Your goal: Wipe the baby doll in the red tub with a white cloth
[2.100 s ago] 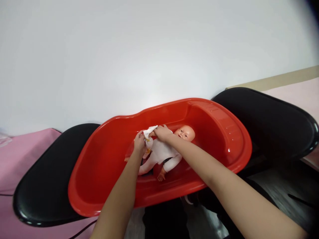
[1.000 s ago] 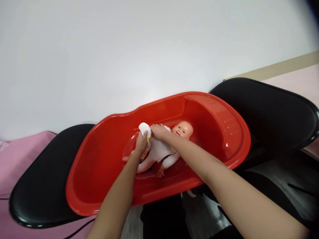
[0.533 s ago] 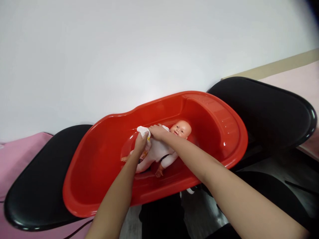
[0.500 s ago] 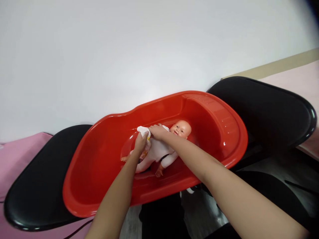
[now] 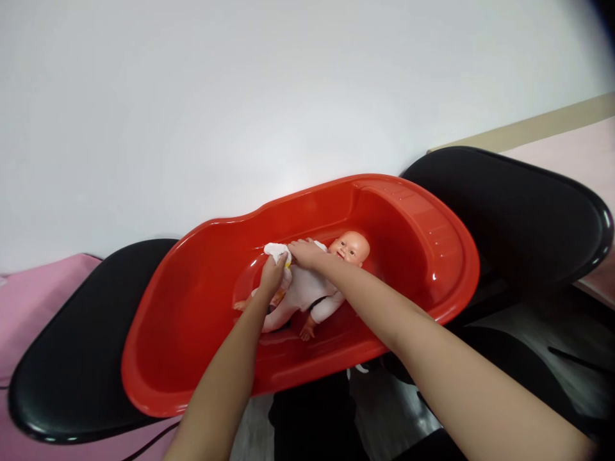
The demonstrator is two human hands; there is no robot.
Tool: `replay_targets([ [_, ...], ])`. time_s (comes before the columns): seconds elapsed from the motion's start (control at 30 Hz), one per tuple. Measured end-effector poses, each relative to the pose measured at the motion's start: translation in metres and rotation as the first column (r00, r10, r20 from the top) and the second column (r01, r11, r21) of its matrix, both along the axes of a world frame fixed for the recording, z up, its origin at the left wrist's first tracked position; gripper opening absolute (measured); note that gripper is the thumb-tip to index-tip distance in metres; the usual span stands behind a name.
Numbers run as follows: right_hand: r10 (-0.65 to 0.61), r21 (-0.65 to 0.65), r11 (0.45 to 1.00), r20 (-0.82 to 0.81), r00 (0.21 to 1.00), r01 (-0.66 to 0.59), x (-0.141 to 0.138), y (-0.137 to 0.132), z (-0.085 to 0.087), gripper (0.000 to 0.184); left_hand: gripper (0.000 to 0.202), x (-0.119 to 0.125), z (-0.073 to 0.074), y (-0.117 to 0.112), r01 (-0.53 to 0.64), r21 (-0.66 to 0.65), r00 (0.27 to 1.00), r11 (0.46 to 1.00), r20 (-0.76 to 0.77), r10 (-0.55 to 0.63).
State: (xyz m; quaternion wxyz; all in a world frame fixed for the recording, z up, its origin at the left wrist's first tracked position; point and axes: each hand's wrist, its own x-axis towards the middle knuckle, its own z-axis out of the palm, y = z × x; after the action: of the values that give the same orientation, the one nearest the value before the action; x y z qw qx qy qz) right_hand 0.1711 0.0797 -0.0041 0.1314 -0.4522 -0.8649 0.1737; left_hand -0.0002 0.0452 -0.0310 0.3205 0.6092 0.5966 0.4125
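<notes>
A baby doll (image 5: 307,286) with a bald head lies on its back inside a red baby bathtub (image 5: 182,333), its body white and its head toward the right. My left hand (image 5: 272,274) is closed on a white cloth (image 5: 276,251) with yellow and pink marks, which hangs over the doll's lower body. Just beside it, my right hand (image 5: 305,251) has its fingers curled round the doll's far arm, close to the cloth. My hand and forearm cover most of that arm. The doll's near arm rests bent at its side, palm showing.
Two black chairs hold the tub, the left seat (image 5: 72,358) and the right seat (image 5: 514,211) under its ends. A white wall (image 5: 240,115) stands behind. Pink surfaces (image 5: 43,298) lie beyond the chairs, and a dark cable (image 5: 154,438) runs at lower left.
Both hands stay almost where they were, on the cloth and the doll's arm. The view has shifted very slightly; the doll lies as before.
</notes>
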Motion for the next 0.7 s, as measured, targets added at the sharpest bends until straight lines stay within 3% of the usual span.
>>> replay_targets([
  [0.2,-0.061,-0.048,0.997,-0.031,0.998,0.059,-0.001,0.002,0.005,0.009,0.036,-0.010,-0.002,0.004,-0.122,-0.023,0.975,0.992,-0.189,0.116],
  [0.3,-0.097,-0.050,0.994,-0.037,0.995,0.095,-0.001,0.001,0.006,0.013,0.036,-0.008,0.000,0.004,-0.136,-0.002,0.982,0.991,-0.135,0.134],
  [0.43,-0.066,-0.010,0.998,-0.032,0.997,0.066,0.000,-0.001,0.003,0.022,0.036,-0.001,0.003,0.002,-0.026,0.018,0.999,0.999,0.027,0.026],
  [0.53,-0.037,-0.015,0.999,-0.045,0.998,0.037,0.000,-0.002,0.003,0.028,0.039,0.003,0.004,0.000,-0.024,0.002,1.000,1.000,0.006,0.024],
  [0.7,-0.146,-0.076,0.987,-0.055,0.988,0.142,0.000,-0.006,0.011,0.017,0.033,0.004,0.008,-0.003,-0.090,0.019,0.993,0.996,-0.077,0.091],
])
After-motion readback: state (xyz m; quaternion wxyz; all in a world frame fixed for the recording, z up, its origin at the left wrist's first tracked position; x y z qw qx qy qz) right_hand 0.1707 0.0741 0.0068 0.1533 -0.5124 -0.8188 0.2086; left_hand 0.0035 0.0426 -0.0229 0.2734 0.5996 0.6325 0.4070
